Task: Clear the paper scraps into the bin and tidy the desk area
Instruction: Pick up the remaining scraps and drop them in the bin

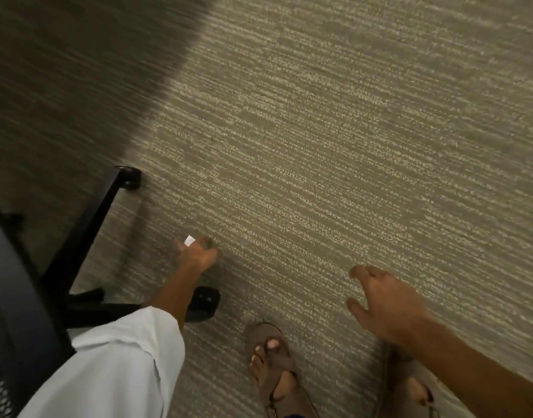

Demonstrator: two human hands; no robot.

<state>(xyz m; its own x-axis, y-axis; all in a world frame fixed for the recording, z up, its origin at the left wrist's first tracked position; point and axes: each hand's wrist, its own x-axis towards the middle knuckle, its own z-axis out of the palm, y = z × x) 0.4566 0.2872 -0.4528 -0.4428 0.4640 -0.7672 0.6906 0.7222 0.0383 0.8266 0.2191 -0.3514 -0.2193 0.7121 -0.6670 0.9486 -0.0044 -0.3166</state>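
I look straight down at a striped grey carpet (319,146). My left hand (195,254) reaches down low near the floor and pinches a small white paper scrap (189,240) between its fingertips. My right hand (382,303) hovers over the carpet to the right with its fingers spread and relaxed, holding nothing. No bin and no desk are in view. The picture is blurred by motion.
A black office chair base (90,236) with castors (203,303) stands at the left, its dark seat (11,297) at the left edge. My feet in brown sandals (271,357) stand at the bottom. A white sleeve (117,366) covers my left arm.
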